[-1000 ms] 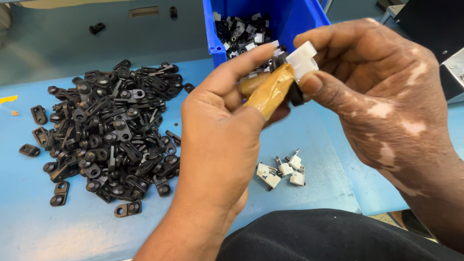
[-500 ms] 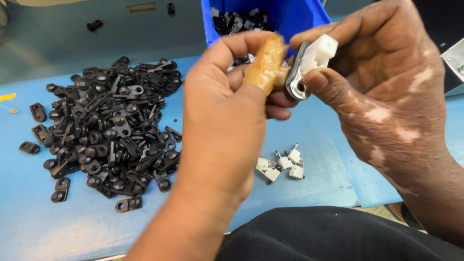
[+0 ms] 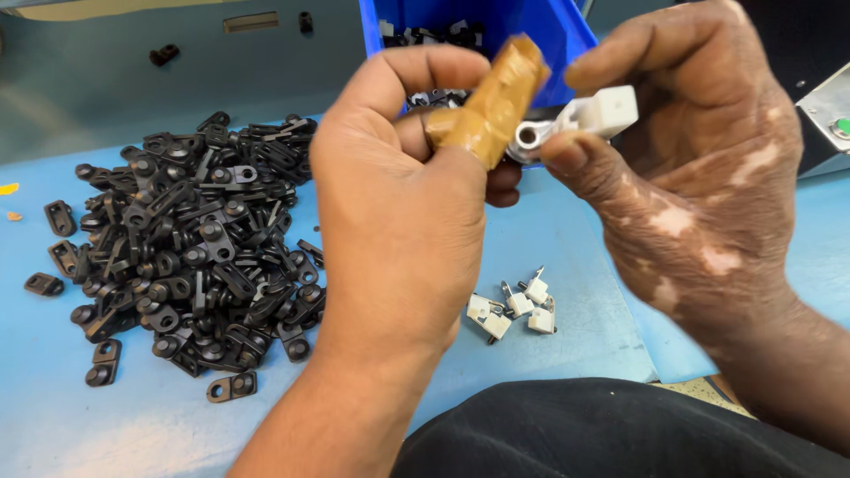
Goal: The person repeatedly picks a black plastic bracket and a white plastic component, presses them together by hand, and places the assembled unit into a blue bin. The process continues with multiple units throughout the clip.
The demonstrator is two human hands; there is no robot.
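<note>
My left hand (image 3: 398, 212) is closed around a tool with a brown tape-wrapped handle (image 3: 496, 97), held up over the blue work surface (image 3: 567, 265). My right hand (image 3: 691, 168) pinches a small white plastic part with a metal ring end (image 3: 589, 119) between thumb and fingers. The ring end touches the tip of the taped tool. Both hands are raised in front of a blue bin (image 3: 531, 26).
A large heap of black plastic clips (image 3: 186, 239) lies on the left of the surface. A few small white parts with metal pins (image 3: 518, 305) lie below my hands. The blue bin holds more black and white parts. A grey device (image 3: 828, 115) stands at the right edge.
Both hands have shifted slightly right and up. The white part has turned in my right hand, so its metal ring end now meets the taped tool.
</note>
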